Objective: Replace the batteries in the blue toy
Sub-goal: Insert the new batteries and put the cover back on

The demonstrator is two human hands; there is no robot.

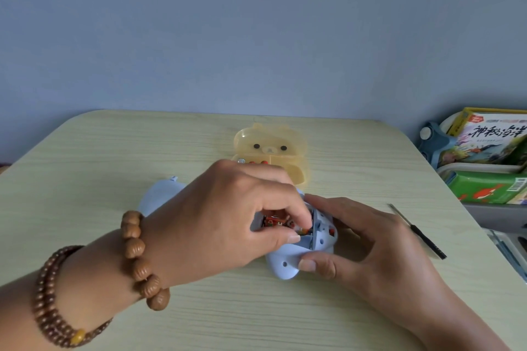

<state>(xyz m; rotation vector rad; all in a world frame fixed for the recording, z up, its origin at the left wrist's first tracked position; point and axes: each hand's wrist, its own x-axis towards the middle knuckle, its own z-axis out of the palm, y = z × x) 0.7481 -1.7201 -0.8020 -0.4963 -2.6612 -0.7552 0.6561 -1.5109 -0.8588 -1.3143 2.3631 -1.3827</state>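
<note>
The pale blue toy [285,263] lies on the table's middle with its battery compartment open and facing up. Red and orange batteries [273,222] show inside it. My left hand [225,216] reaches over the toy, thumb and fingertips pinched on a battery at the compartment's right end. My right hand [368,239] grips the toy's right side, thumb on its lower edge. Much of the toy is hidden under both hands. A pale blue piece [159,194], perhaps the cover, lies behind my left wrist.
A translucent yellow bear-shaped box [293,151] stands open behind the hands, with small red and silver items inside. A thin black screwdriver [419,232] lies to the right. Beyond the table's right edge is a shelf with books [484,151].
</note>
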